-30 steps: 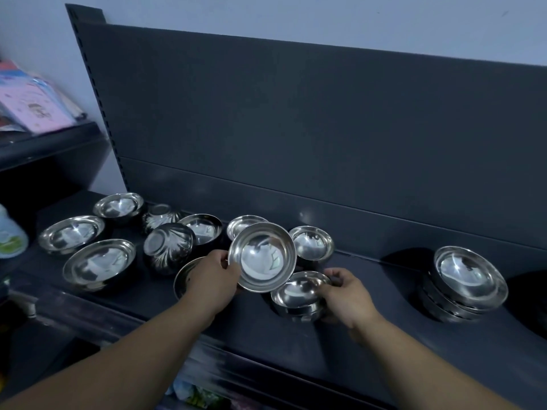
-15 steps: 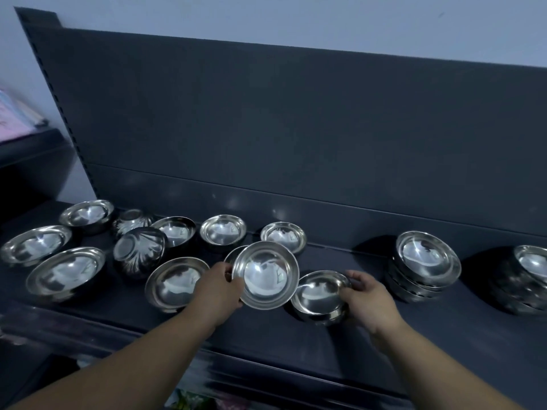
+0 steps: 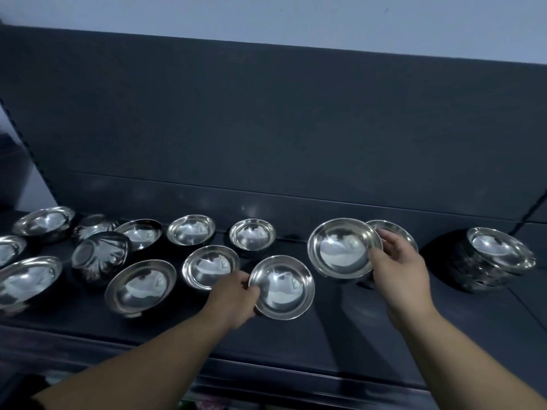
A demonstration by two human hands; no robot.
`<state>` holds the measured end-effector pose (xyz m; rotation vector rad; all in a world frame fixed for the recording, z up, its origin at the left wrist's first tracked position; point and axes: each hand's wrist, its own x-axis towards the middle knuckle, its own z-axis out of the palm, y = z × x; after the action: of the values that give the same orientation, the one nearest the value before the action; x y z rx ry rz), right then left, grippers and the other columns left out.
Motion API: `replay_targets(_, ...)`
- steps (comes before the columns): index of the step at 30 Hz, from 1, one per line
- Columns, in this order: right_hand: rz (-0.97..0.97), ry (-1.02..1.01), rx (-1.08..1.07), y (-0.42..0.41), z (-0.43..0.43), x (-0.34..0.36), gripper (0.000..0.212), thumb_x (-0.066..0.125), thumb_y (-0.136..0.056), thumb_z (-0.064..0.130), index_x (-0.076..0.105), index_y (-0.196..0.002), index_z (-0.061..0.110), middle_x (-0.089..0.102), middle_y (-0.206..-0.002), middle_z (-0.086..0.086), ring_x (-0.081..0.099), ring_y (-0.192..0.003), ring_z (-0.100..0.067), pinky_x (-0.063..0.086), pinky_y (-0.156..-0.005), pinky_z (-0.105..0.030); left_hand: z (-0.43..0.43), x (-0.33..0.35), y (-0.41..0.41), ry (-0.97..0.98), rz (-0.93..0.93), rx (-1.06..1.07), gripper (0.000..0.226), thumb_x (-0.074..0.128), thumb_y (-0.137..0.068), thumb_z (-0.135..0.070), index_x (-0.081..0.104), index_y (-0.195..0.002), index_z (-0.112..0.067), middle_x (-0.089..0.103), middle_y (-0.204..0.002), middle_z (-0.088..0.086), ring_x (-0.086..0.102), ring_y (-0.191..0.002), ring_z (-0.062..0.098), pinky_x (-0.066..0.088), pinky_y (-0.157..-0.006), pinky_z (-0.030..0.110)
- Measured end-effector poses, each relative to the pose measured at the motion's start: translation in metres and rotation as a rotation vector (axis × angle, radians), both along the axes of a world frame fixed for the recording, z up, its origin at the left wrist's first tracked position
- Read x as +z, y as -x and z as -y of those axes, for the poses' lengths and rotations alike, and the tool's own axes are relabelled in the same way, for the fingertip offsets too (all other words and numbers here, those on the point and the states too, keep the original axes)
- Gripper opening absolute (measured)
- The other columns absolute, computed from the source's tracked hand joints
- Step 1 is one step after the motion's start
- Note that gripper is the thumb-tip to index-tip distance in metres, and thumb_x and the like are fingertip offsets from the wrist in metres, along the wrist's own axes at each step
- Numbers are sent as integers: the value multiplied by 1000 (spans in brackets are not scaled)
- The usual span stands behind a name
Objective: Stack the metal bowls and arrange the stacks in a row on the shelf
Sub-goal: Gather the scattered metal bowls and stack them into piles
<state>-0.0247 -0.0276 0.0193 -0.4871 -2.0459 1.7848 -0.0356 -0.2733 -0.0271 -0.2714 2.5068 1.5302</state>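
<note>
Left hand (image 3: pixel 233 297) pinches a shiny round steel bowl (image 3: pixel 281 287) by its rim, centre frame; right hand (image 3: pixel 398 269) grips another (image 3: pixel 343 247). Light, stiff, probably slippery: hold rims.

We note a pale blue-grey wall (image 3: pixel 266 13) across the top of the frame. Below it a dark back panel (image 3: pixel 266 113) fills the middle, with a horizontal seam (image 3: pixel 266 194) in its lower part. A slotted upright (image 3: pixel 20 137) runs down the left edge. The dark shelf (image 3: pixel 355 338) spans the lower half, its front lip (image 3: pixel 88 347) at lower left. Light dim and cool; faint glints on the panel under the seam. Bottom centre, below the lip: a blur we cannot identify.
</note>
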Motion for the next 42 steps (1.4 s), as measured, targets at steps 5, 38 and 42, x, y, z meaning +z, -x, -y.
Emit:
replay_targets(5, 69, 52, 59, 0, 0, -15, 20, 70, -87, 20, 69, -102, 33, 75, -101, 10, 70, -98, -15, 55, -96, -46, -19, -19, 4, -94, 98, 33, 30, 55, -92, -17, 56, -121, -8, 65, -104, 12, 68, -77, 19, 58, -60, 23)
replay_targets(38, -57, -736, 540, 31, 125, -25, 37, 69, -87, 22, 66, -124, 19, 62, -126, 2, 61, -113, -16, 32, -95, -7, 90, -12, 2, 458, -530, 99, 36, 64, -86, -14, 63, -122, -16, 60, -124, -2, 56, -114, 16, 39, -98, 25)
replay_targets(42, 61, -772, 714, 37, 165, -34, 51, 67, -87, 26, 54, -136, 22, 54, -137, 1, 49, -127, -11, 24, -95, -5, 140, -17, -10, 565, -371, 251, 52, 63, -76, -23, 61, -127, -12, 53, -137, 13, 48, -128, 29, 35, -111, 39)
